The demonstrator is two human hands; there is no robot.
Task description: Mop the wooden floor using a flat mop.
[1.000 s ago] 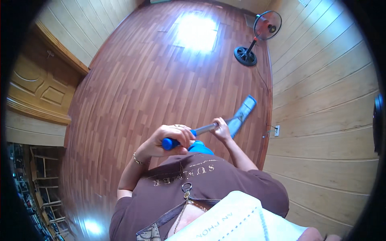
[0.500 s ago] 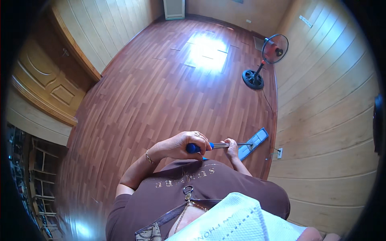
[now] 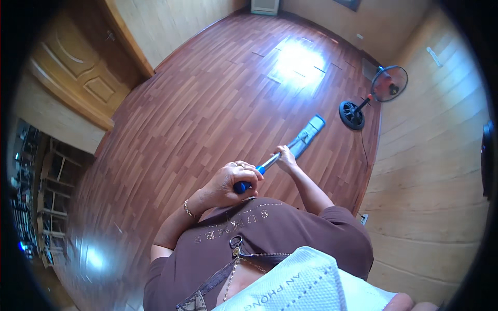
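Note:
A flat mop (image 3: 307, 137) with a long blue-grey head rests on the brown wood floor (image 3: 207, 114), ahead of me and a little right. Its metal pole slants back toward my chest and ends in a blue grip. My left hand (image 3: 232, 181), with a ring and a bracelet, is wrapped round that blue grip. Farther down the pole, my right hand (image 3: 284, 158) is closed on the metal shaft, close to the mop head in this view.
A standing fan (image 3: 353, 115) with a round black base is by the right wall, its cord (image 3: 365, 147) trailing along the floor. A wooden door (image 3: 83, 67) is at the left, with a shelving rack (image 3: 54, 192) nearer. A white cabinet-like unit (image 3: 264, 6) stands at the far wall.
The mop head has moved away from the right wall, forward and toward the middle of the floor. My right arm reaches farther out, and the view has turned slightly.

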